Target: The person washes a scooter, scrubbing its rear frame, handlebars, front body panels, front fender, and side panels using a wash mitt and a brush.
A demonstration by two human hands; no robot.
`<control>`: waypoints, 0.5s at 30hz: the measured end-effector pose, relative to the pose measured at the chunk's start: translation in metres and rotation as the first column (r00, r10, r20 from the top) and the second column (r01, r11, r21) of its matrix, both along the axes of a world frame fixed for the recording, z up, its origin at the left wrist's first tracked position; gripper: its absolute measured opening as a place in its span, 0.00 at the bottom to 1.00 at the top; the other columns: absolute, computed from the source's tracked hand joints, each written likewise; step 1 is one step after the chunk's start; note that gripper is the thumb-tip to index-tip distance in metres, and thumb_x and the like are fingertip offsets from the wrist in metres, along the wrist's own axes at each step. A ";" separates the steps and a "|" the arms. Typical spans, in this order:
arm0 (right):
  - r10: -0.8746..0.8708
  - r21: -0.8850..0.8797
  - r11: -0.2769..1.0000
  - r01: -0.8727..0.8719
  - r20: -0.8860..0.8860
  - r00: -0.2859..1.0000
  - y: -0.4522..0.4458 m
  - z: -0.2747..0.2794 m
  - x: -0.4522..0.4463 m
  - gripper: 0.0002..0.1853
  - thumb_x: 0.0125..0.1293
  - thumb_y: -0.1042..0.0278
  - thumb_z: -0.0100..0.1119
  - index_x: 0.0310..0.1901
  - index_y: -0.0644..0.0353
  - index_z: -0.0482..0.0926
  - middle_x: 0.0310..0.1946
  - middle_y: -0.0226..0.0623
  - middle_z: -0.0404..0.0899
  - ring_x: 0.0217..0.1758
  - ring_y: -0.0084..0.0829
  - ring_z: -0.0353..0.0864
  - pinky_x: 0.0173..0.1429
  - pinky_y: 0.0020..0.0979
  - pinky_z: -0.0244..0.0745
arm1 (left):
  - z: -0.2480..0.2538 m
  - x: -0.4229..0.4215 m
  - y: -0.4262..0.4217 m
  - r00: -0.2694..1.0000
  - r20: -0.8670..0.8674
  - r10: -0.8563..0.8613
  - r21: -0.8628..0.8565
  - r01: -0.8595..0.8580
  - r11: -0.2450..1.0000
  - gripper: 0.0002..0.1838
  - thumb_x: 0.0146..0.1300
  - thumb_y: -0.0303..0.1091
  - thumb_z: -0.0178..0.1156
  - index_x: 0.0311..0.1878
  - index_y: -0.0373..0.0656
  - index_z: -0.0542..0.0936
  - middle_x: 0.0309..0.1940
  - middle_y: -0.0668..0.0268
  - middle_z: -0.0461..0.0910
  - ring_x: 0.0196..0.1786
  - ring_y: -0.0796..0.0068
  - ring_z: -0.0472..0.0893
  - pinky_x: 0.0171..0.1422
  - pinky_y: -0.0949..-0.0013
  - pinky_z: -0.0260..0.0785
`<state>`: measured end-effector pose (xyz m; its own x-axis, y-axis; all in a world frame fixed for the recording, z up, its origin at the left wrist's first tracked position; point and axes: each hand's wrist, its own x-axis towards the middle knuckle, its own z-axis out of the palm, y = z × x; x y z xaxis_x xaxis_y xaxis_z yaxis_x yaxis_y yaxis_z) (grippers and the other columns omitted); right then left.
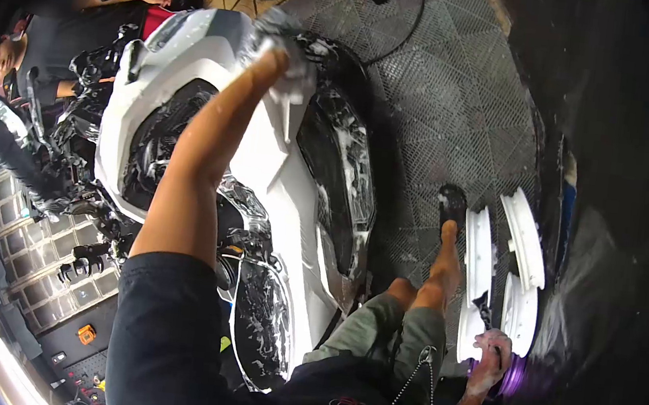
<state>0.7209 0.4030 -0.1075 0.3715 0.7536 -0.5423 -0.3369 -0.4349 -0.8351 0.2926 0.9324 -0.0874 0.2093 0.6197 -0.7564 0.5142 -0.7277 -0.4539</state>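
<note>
My left arm reaches out over a white motor scooter whose white and black panels carry soap foam. At its far end my left hand is closed on a foamy grey wash cloth, pressed against the bodywork; motion blurs both. Low on the right, my right hand has foam on it and its fingers curled, right beside a white wheel rim. A thin black piece runs up from those fingers across the rims; its kind is unclear.
More white rims stand on the right, with a purple rim below. Wet grated floor tiles spread beyond the scooter. Another person is at the far left. An orange item lies lower left.
</note>
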 end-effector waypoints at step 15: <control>-0.010 0.038 0.999 0.010 -0.017 1.000 0.105 0.110 -0.035 0.03 0.60 0.78 0.52 0.35 0.63 0.75 0.40 0.44 0.78 0.34 0.32 0.80 0.41 0.31 0.77 | 0.088 -0.144 -0.098 0.972 0.202 -0.122 0.155 0.092 0.984 0.35 0.65 0.55 0.47 0.65 0.36 0.74 0.64 0.50 0.68 0.68 0.49 0.68 0.70 0.40 0.62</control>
